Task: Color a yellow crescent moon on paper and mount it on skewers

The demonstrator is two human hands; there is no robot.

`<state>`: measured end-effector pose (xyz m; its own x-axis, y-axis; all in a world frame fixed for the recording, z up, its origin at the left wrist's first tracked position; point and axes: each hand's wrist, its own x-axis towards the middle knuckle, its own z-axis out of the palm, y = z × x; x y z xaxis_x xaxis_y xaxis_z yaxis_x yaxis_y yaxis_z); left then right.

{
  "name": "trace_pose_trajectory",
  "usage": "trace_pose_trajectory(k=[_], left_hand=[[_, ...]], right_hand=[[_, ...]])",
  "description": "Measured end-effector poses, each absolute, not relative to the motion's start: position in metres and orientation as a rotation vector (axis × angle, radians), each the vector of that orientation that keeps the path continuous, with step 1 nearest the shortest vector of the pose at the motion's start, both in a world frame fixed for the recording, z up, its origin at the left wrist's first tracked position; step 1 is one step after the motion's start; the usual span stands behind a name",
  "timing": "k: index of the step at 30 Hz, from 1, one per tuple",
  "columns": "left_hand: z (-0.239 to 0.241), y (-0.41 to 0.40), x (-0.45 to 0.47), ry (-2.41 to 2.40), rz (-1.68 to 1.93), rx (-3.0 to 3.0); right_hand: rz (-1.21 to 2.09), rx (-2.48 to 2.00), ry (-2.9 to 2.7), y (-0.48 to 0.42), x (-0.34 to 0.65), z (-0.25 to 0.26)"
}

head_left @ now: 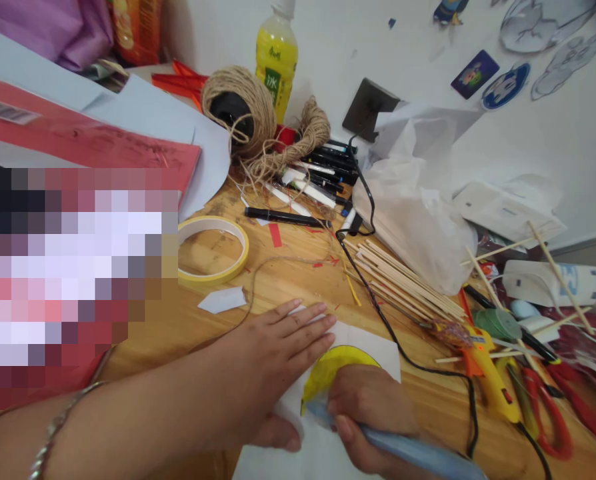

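Observation:
My left hand (283, 360) lies flat on a sheet of white paper (288, 463), fingers stretched out and thumb apart. Closed around a long, light blue, pen-shaped tool (418, 453) is my right hand (373, 407). The tool's front end is blurred, so its exact kind is unclear. Beneath it, the paper bears a yellow shape (341, 360) with a dark curved outline, partly hidden by my right hand.
Left of the paper lie a yellow tape roll (243, 257) and a paper scrap (223, 300). Twine (263, 113), markers (288, 216) and a drink bottle (277, 57) stand behind. Rightward are wooden sticks (408, 277), a black cord (385, 320), a yellow glue gun (493, 380) and red-handled scissors (548, 420).

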<state>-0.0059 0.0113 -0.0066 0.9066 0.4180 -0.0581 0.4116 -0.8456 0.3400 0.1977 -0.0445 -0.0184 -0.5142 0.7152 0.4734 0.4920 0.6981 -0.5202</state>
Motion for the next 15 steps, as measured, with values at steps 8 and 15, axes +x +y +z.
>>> trace_pose_trajectory(k=[8,15], left_hand=[[-0.0114,0.0109,-0.0063,0.606,0.102,2.745],[-0.0069,0.0115,-0.0054,0.605,0.042,2.736]], right_hand=[[0.292,-0.922,-2.196,-0.0411,0.1902,-0.014],[0.303,-0.904,-2.248,-0.04,0.1915,-0.0125]])
